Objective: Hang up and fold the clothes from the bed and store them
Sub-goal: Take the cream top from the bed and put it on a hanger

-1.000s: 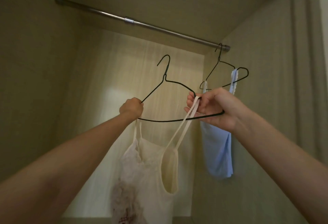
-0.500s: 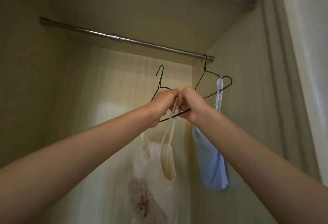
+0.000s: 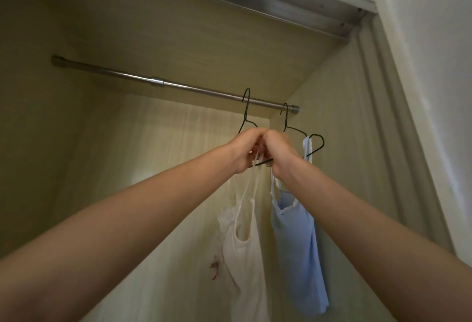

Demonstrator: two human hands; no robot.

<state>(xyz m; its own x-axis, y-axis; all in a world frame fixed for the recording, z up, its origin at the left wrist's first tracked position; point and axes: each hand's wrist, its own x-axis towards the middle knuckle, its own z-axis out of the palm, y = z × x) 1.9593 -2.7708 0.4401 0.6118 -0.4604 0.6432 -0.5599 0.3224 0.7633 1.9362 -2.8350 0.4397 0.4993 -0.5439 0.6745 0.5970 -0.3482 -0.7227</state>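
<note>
Both hands are curled, knuckles touching, left hand [image 3: 244, 149] and right hand [image 3: 279, 154] gripping the black hanger [image 3: 246, 115] carrying the white top [image 3: 242, 245]; its hook meets the rail [image 3: 158, 82] near the right end, beside the hung blue top [image 3: 298, 245].

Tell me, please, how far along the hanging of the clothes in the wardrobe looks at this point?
Done: the pale blue camisole hangs on a black wire hanger hooked over the metal wardrobe rail. In hand: left hand and right hand grip a second black wire hanger carrying the white strappy top; its hook is at the rail, whether seated is unclear. Left: letting go; the bed is out of view.
</note>
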